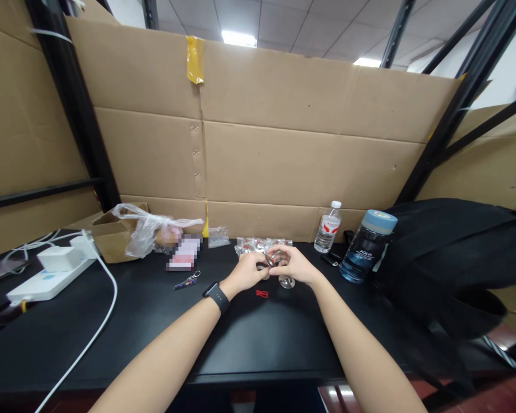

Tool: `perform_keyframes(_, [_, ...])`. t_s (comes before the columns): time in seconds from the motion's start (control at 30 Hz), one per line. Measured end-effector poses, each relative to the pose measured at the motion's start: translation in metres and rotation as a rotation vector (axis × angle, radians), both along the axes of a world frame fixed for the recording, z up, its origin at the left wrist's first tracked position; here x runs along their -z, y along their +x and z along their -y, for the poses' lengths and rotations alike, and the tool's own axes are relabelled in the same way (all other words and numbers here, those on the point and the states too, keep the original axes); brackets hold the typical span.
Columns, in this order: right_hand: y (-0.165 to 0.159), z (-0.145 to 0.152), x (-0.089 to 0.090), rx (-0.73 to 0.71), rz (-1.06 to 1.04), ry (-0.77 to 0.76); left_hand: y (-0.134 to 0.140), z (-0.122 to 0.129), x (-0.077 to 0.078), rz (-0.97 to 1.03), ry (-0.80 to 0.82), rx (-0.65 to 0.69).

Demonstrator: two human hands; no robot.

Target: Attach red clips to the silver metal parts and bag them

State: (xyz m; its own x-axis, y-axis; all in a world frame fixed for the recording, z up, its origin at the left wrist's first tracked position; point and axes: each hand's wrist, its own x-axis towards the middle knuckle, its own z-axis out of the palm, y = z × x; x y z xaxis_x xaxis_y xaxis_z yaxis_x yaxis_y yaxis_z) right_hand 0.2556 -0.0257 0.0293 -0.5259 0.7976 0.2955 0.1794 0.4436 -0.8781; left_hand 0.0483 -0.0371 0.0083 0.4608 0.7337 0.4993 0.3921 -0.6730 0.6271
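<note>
My left hand (249,271) and my right hand (296,265) meet over the black table, fingers pinched on a small shiny round metal piece (269,261). Its exact kind I cannot make out. Just below my right hand lies another shiny round metal piece (287,282), partly covered by the fingers. A small looped red cord (262,294) rests on the table in front of both hands. Behind them are clear plastic packets (245,245) with shiny and red bits inside, partly hidden by the hands. A dark watch is on my left wrist.
To the right stand a clear water bottle (328,228), a blue-lidded bottle (367,246) and a black backpack (456,264). At left are a white power strip (51,281) with cables, a cardboard box (114,238), a plastic bag (148,232) and a keychain (186,281). Cardboard walls (258,160) enclose the table.
</note>
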Motion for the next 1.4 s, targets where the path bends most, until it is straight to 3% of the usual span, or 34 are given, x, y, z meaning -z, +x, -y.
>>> perform_keyframes(0.23, [0.026,-0.006,-0.005,0.151,0.313,0.161,-0.016,0.000,-0.008,-0.319,0.188,0.025])
perform_keyframes(0.37, [0.046,-0.012,-0.002,0.138,0.556,0.109,-0.018,0.000,-0.008,-0.384,0.165,0.161])
perform_keyframes(0.47, [0.048,-0.014,0.001,0.109,0.610,0.075,-0.016,0.000,-0.007,-0.399,0.141,0.213])
perform_keyframes(0.7, [0.043,-0.016,0.007,0.052,0.630,0.034,-0.016,-0.001,-0.002,-0.376,0.223,-0.010])
perform_keyframes(0.97, [0.037,-0.015,0.007,0.108,0.558,0.107,-0.015,-0.003,0.004,-0.427,0.224,-0.120])
perform_keyframes(1.13, [0.018,-0.012,0.012,0.121,0.448,0.237,-0.013,-0.007,0.009,-0.398,0.201,-0.171])
perform_keyframes(1.4, [-0.017,-0.006,0.022,0.033,0.082,0.084,-0.005,-0.006,0.005,-0.122,0.093,-0.243])
